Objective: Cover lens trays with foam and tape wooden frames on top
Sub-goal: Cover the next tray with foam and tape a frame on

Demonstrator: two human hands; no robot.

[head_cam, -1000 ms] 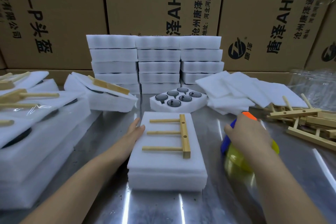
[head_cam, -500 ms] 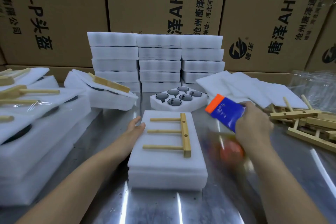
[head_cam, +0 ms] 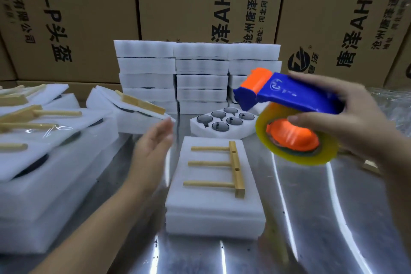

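Since the frame half a second before, the right hand [head_cam: 347, 122] had carried the tape dispenser [head_cam: 289, 95] higher and nearer the head, and the left hand [head_cam: 153, 142] had come off the left edge of the foam-covered tray [head_cam: 206, 204]. Its fingers [head_cam: 315, 83] gripped the dispenser's blue body; the left hand was blurred, flat and loose, and held nothing. The wooden frame [head_cam: 235, 169] lay untaped on the foam, mid-tabletop [head_cam: 300, 229], with its spine running near-to-far on the right and three dowels pointing left. The dispenser hovered up and right of that spine, so the right hand was the nearer one.
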